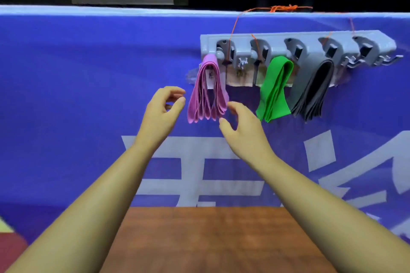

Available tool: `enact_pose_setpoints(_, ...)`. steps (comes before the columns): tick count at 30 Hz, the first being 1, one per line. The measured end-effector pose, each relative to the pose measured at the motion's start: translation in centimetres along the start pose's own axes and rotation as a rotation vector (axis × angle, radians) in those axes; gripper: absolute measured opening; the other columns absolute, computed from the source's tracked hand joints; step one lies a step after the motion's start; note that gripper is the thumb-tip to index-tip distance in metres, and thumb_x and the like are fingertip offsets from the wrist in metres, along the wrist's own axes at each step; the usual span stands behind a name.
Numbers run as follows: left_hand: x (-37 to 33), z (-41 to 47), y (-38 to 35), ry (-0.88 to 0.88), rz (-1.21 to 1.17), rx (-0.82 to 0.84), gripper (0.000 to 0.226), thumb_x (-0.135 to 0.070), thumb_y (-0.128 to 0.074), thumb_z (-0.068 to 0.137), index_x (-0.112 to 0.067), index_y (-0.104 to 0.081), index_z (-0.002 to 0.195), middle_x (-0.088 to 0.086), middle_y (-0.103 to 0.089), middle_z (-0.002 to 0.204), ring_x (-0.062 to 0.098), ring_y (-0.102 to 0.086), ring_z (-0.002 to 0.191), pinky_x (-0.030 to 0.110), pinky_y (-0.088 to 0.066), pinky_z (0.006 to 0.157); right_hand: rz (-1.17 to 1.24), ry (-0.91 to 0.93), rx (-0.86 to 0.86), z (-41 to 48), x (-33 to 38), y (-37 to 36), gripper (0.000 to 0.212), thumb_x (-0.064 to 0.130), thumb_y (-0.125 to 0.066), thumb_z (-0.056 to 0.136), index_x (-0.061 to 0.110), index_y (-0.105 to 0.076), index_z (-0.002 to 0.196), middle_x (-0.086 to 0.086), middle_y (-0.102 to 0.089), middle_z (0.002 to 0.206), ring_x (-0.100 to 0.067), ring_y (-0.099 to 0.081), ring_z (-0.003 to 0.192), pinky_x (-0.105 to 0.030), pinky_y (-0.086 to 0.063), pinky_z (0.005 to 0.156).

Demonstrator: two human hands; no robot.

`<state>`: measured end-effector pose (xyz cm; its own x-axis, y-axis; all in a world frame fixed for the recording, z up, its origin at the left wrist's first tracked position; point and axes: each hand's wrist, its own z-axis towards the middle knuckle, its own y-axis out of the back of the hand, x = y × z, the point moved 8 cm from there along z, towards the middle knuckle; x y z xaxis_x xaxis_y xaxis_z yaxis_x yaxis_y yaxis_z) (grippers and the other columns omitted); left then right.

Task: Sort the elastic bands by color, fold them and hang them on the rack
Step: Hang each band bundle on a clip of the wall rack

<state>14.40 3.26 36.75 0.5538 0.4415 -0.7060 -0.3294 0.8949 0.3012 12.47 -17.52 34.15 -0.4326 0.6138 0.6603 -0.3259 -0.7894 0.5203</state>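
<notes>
On a blue banner (88,73) above the surface (210,239), the rack (297,39) carries folded pink bands (208,93) at its left end, with green bands (275,88) and grey bands (315,91) rightward. The left grip (163,108) and right grip (241,124) flank the pink bands, released and empty. Hanging looks done, so the next move is likely a tidying check.

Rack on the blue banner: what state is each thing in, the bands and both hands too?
Rack: tied up with orange string, hooks at its right end bare.
Pink bands: folded, hanging on the leftmost hook.
Green bands: folded, hanging mid-rack.
Grey bands: folded, hanging right of the green.
Left hand: loosely curled, holds nothing.
Right hand: relaxed, holds nothing, close by the pink bands.
</notes>
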Motion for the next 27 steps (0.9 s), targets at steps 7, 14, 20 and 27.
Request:
enact_pose_setpoints(7, 12.7, -13.7, -3.6, 0.311, 0.38, 0.322, 0.016, -0.02, -0.061, 0.091, -0.013, -0.062, 0.106, 0.002, -0.057, 0.102, 0.014, -0.055, 0.093, 0.028, -0.044, 0.085, -0.161, -0.239, 0.357, -11.2, -11.3, -7.4, 0.05, 0.024, -0.055, 0.095, 0.005, -0.044, 0.14, -0.009, -0.046, 0.141, -0.023, -0.046, 0.129, -0.029, -0.032, 0.106)
enact_pose_setpoints(14, 20.4, -30.4, -7.2, 0.605, 0.424, 0.613, 0.014, -0.018, -0.066, 0.086, -0.008, -0.067, 0.095, 0.007, -0.064, 0.092, 0.019, -0.057, 0.084, 0.026, -0.042, 0.078, -0.209, -0.406, 0.603, -22.7, -19.5, -14.1, 0.045, 0.019, -0.06, 0.09, -0.003, -0.054, 0.128, -0.022, -0.056, 0.126, -0.034, -0.053, 0.12, -0.031, -0.035, 0.103)
enact_pose_setpoints(20, 24.1, -42.3, -9.9, 0.823, 0.33, 0.812, 0.018, -0.016, -0.059, 0.079, -0.006, -0.07, 0.09, 0.007, -0.068, 0.085, 0.021, -0.063, 0.082, 0.022, -0.041, 0.07, -0.217, -0.51, 0.79, -33.7, -23.6, -17.6, 0.039, 0.016, -0.059, 0.089, 0.0, -0.058, 0.124, -0.02, -0.06, 0.121, -0.033, -0.054, 0.12, -0.028, -0.037, 0.1)
enact_pose_setpoints(27, 26.9, -51.2, -12.8, 0.88, 0.259, 0.955, 0.018, -0.005, -0.064, 0.081, -0.007, -0.076, 0.095, 0.006, -0.072, 0.105, 0.017, -0.063, 0.094, 0.003, -0.036, 0.076, -0.292, -0.586, 1.04, -43.6, -25.9, -21.0, 0.044, 0.03, -0.055, 0.089, 0.012, -0.054, 0.129, -0.009, -0.053, 0.129, -0.027, -0.05, 0.126, -0.034, -0.042, 0.102)
